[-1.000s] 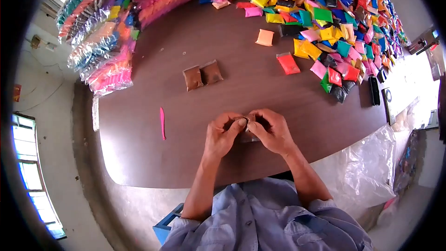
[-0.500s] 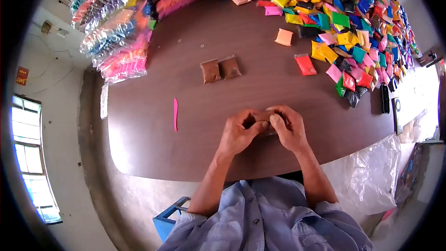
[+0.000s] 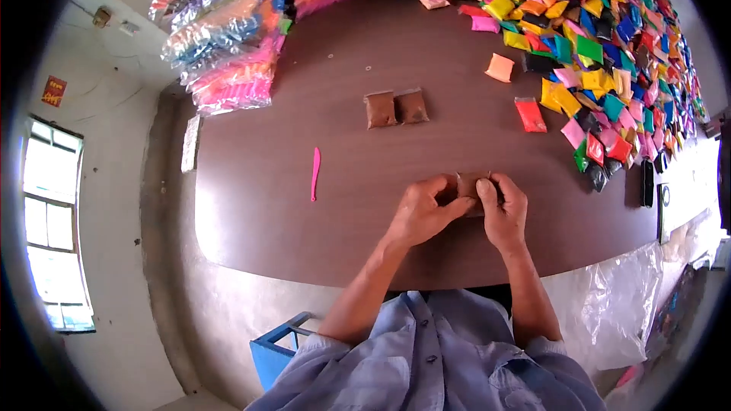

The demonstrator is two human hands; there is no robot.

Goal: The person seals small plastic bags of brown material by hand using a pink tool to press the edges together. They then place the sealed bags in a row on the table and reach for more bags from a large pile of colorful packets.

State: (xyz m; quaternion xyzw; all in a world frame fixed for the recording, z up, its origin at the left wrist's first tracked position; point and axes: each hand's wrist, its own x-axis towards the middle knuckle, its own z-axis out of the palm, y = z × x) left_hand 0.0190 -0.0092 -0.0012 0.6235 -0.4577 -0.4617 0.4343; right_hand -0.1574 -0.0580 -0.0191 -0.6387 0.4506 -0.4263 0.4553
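A small clear packet of brown clay-like material (image 3: 470, 183) is held upright between my two hands, close to the near side of the table. My left hand (image 3: 429, 207) pinches its left side with thumb and fingers. On its right side, my right hand (image 3: 504, 211) grips it, the thumb pressed on its face. Fingers cover both edges of the packet. Two more brown packets (image 3: 381, 110) lie side by side farther up the table. To the left of my hands lies a pink plastic knife (image 3: 315, 175).
A large heap of colourful packets (image 3: 590, 49) covers the right and back of the brown table (image 3: 304, 236). A red packet (image 3: 531, 116) and a peach packet (image 3: 499, 68) lie apart from it. Bagged stacks (image 3: 232, 68) stand at back left. A blue stool (image 3: 274, 354) is below.
The whole view has shifted, so table items appear farther right. More of the brown packet's face shows between my hands, which both keep hold of it.
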